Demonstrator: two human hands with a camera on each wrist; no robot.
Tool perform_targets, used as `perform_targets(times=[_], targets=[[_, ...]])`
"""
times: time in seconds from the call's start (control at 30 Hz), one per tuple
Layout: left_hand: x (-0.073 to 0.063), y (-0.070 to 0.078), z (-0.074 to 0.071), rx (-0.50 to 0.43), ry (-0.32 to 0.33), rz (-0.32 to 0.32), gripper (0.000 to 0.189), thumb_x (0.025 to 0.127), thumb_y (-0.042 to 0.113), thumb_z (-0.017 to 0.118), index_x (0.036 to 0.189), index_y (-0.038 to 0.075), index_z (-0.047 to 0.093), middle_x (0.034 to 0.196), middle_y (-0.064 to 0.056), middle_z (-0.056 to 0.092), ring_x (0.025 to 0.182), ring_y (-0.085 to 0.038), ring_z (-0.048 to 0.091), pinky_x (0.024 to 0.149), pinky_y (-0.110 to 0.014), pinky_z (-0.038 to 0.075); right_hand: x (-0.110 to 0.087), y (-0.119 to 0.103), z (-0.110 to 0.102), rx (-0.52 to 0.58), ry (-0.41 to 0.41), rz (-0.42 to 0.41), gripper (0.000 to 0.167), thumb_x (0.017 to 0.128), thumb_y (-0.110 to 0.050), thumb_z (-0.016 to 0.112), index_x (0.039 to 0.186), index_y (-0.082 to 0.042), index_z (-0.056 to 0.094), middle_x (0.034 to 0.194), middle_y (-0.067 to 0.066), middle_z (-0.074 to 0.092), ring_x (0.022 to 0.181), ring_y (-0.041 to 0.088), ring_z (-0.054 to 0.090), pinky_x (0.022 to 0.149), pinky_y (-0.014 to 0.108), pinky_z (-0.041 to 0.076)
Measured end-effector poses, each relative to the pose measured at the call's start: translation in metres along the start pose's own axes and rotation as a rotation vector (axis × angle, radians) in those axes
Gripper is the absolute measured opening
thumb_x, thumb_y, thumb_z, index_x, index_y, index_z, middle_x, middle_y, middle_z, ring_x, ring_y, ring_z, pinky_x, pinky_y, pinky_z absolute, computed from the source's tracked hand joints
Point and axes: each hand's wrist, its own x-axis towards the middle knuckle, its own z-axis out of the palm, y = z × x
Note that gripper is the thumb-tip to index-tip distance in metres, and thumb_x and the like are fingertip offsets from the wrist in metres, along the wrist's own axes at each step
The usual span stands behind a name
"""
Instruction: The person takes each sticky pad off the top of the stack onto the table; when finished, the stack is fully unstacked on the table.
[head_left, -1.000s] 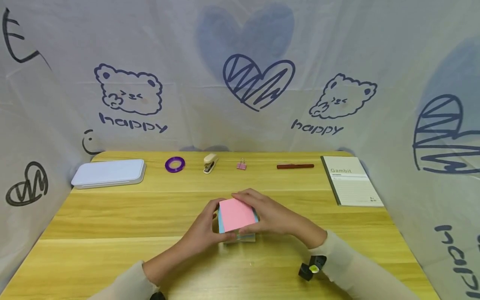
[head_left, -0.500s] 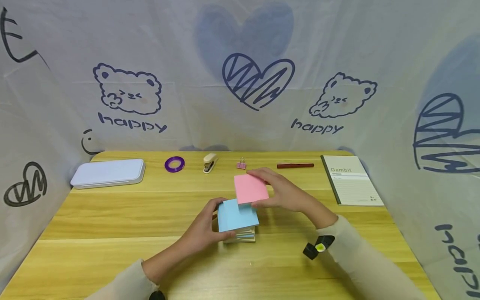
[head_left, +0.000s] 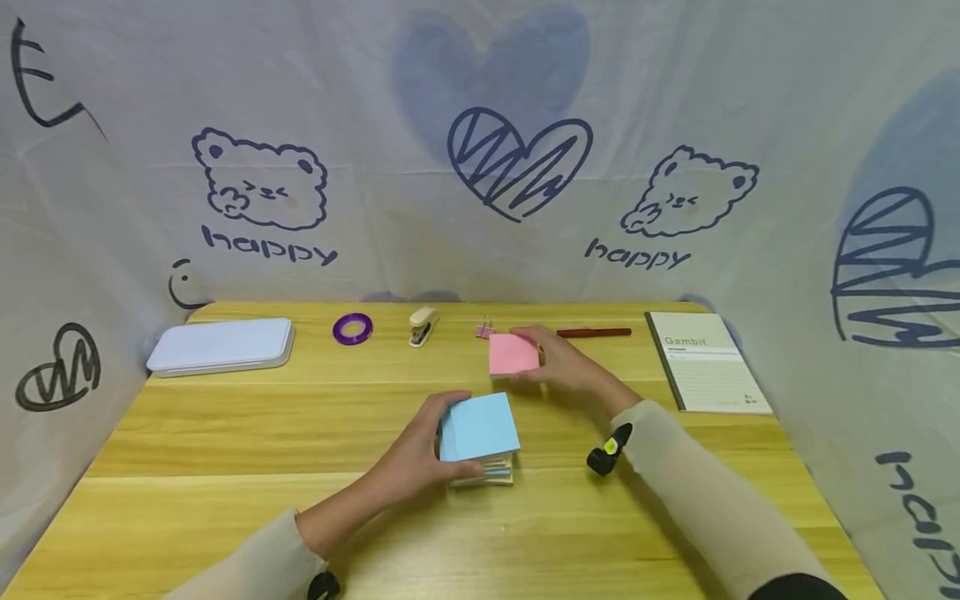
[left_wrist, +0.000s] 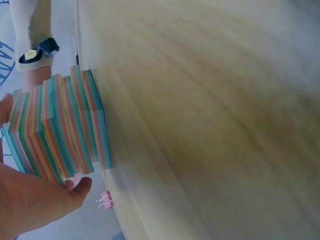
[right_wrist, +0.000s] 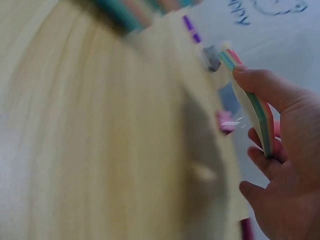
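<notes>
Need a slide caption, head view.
Left hand grips a blue-topped note stack; right hand holds a pink-topped pad above the table.

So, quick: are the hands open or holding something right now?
Left hand: holding the blue-topped paper stack.
Right hand: holding the pink-topped paper pad.

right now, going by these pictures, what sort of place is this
Probably a desk for stationery work, judging by the stapler, the Gambit notebook and the blue-topped stack of paper. Home or office, I cannot tell.
</notes>
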Motion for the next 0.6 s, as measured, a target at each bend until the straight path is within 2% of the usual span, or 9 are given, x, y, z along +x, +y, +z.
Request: perform_targets(times=[0.13, 0.3, 0.6], targets=[[0.003, -0.001, 0.001, 0.007, -0.009, 0.003, 0.092, 0.076, 0.026, 0.094, 0.151, 0.011, 0.044, 0.148, -0.010, 0.049, 0.129, -0.031, 0.052, 0.106, -0.048, 0.045, 0.007, 0.016, 0.010, 0.017, 0.001, 0.005, 0.085, 0.084, -0.029, 0.087, 0.155, -0.009, 0.044, 0.152, 0.014, 0.048, 0.125, 0.030, 0.050, 0.110, 0.047, 0.042], [0.005, -0.004, -0.002, 0.014, -0.040, 0.012, 0.089, 0.078, 0.024, 0.093, 0.152, 0.011, 0.044, 0.150, -0.010, 0.049, 0.130, -0.032, 0.052, 0.106, -0.050, 0.045, 0.008, 0.027, 0.015, -0.055, -0.012, -0.017, 0.085, 0.084, -0.031, 0.086, 0.155, -0.008, 0.044, 0.149, 0.014, 0.050, 0.118, 0.028, 0.053, 0.103, 0.044, 0.045], [0.006, -0.010, -0.007, 0.047, -0.085, 0.070, 0.087, 0.080, 0.026, 0.091, 0.152, 0.012, 0.043, 0.146, -0.010, 0.051, 0.122, -0.027, 0.054, 0.102, -0.046, 0.047, 0.007, 0.031, 0.018, -0.143, -0.012, -0.064, 0.089, 0.084, -0.036, 0.084, 0.156, -0.007, 0.041, 0.155, 0.017, 0.044, 0.132, 0.033, 0.050, 0.110, 0.052, 0.044]])
